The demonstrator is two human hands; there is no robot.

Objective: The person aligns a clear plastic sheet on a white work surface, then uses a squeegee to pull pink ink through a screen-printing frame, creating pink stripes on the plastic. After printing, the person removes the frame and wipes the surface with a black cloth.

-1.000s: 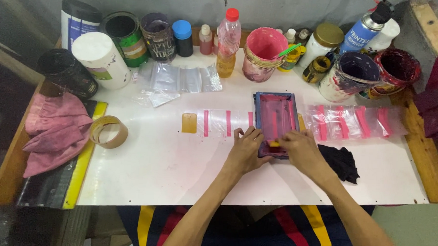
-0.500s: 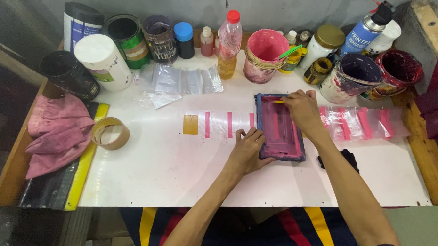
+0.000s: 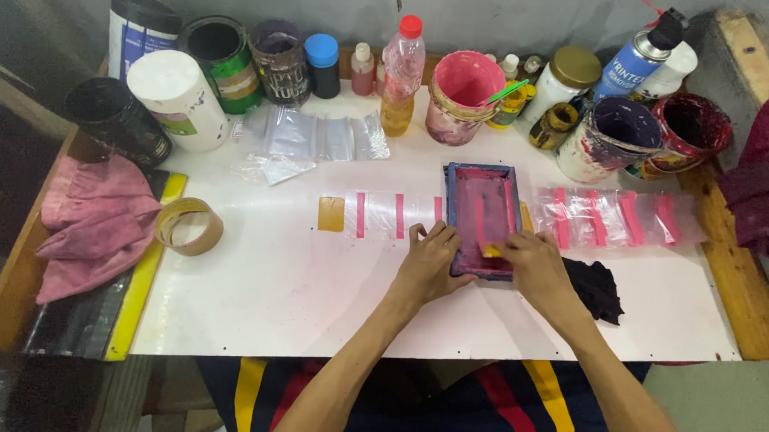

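In the head view, a small printing screen frame (image 3: 483, 218) smeared with pink ink lies flat on the white table (image 3: 296, 298), just right of centre. The left hand (image 3: 428, 262) presses flat on the frame's lower left edge, fingers spread, gripping nothing. The right hand (image 3: 534, 262) pinches a small yellow squeegee (image 3: 491, 249) against the mesh near the frame's lower edge. Clear plastic bags with pink stripes (image 3: 619, 217) lie to the right, a black rag (image 3: 597, 288) beside the right wrist

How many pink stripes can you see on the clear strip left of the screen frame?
3 on the clear strip: one beside the amber patch, one mid-strip, one at the edge of the screen frame. More may lie hidden under the frame.
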